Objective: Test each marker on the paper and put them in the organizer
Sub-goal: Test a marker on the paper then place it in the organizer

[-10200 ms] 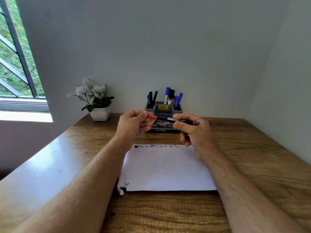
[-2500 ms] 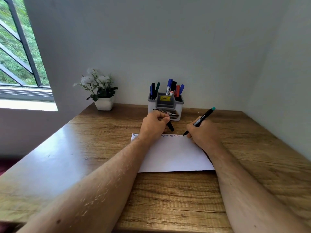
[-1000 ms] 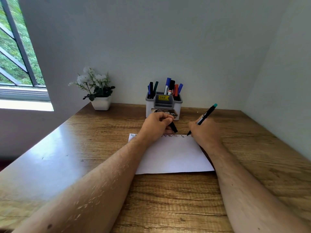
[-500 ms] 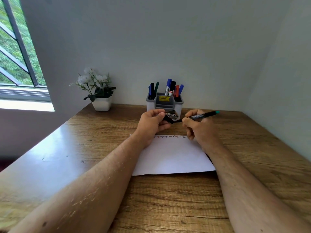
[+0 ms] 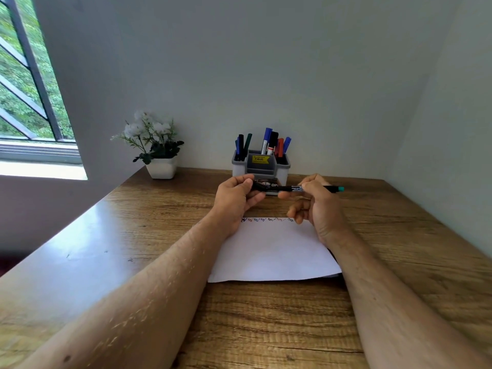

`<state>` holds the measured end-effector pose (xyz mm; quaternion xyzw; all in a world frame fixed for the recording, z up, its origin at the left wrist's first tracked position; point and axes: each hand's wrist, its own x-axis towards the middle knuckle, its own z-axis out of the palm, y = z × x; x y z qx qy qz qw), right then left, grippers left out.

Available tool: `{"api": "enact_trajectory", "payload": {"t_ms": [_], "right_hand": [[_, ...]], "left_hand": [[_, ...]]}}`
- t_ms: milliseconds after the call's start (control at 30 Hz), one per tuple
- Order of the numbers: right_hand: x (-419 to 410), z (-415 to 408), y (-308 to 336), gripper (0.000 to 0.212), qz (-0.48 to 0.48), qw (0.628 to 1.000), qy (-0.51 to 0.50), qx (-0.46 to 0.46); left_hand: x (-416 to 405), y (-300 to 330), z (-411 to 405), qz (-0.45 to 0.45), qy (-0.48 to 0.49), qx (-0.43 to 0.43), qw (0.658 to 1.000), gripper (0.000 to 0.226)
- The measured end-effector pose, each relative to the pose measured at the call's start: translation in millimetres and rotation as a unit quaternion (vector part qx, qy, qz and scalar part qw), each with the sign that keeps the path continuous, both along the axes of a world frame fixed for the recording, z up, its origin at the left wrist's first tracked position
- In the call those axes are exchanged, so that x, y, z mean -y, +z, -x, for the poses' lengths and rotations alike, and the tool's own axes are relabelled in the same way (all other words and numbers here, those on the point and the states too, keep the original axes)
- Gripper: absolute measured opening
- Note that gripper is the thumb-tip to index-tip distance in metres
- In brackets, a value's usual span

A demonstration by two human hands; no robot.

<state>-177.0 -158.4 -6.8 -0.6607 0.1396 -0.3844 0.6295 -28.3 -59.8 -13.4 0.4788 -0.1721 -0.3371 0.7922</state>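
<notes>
Our right hand (image 5: 316, 202) now lifts the marker (image 5: 306, 188) off the paper (image 5: 271, 251), level, while our left hand (image 5: 235, 199) pushes its cap on.

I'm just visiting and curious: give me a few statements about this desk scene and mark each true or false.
1. Both hands hold one black marker level above the paper. True.
2. The organizer is empty. False: several markers stand in it.
3. Scribbles run along the paper's far edge. True.
4. The potted plant stands right of the organizer. False: it stands left of it.
5. The right hand lies flat on the paper. False: it grips the marker.
</notes>
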Motion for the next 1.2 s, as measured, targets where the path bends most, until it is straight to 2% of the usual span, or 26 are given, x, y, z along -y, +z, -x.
{"api": "enact_trajectory", "payload": {"t_ms": [133,333,467,600,733,867,933,1200], "right_hand": [[-0.3,-0.6,-1.1,0.016,0.005,1.000,0.005,-0.011],[-4.5,0.4,1.4,0.006,0.041,0.998,-0.032,-0.022],[-6.4,1.1,4.9,0.018,0.058,0.998,-0.033,-0.018],[-5.5,0.1,5.2,0.021,0.091,0.995,-0.042,-0.026],[-5.6,-3.7,-0.8,0.017,0.275,0.944,-0.150,-0.103],[-5.1,-2.9,-5.0,0.016,0.399,0.893,-0.175,-0.115],[-4.4,-2.2,-5.6,0.015,0.426,0.880,-0.176,-0.113],[-9.5,-5.4,-3.1,0.013,0.429,0.879,-0.169,-0.117]], "left_hand": [[-2.0,1.5,3.2,0.010,-0.016,0.009,1.000,0.012],[-3.9,3.9,2.9,0.033,-0.007,0.004,0.999,0.011],[-5.2,5.5,-0.5,0.054,0.009,0.010,0.998,0.009],[-7.4,7.5,-5.6,0.071,0.029,0.005,0.997,0.008],[-8.6,8.1,-6.0,0.079,0.034,0.023,0.996,0.007],[-9.6,9.0,-3.4,0.088,0.022,0.033,0.995,0.010],[-10.2,9.9,-2.0,0.097,0.013,0.031,0.995,0.009],[-12.4,15.2,2.5,0.120,-0.010,0.017,0.993,0.008]]}}
